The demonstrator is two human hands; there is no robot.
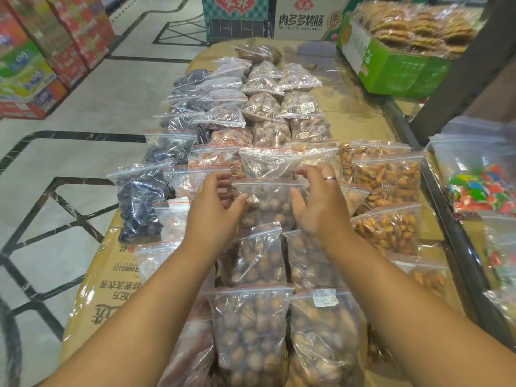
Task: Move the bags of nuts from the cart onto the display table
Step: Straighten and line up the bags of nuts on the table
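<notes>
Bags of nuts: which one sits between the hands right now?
The bag of round brown nuts in the middle column, flanked by the left hand and right hand, with both thumbs at its sides.

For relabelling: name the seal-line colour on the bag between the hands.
Red, on the bag; head view.

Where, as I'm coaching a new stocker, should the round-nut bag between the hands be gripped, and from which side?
Likely its two side edges, left hand from the left, right hand from the right: the round-nut bag lies flat and bulging, its near end under the next bag.
</notes>
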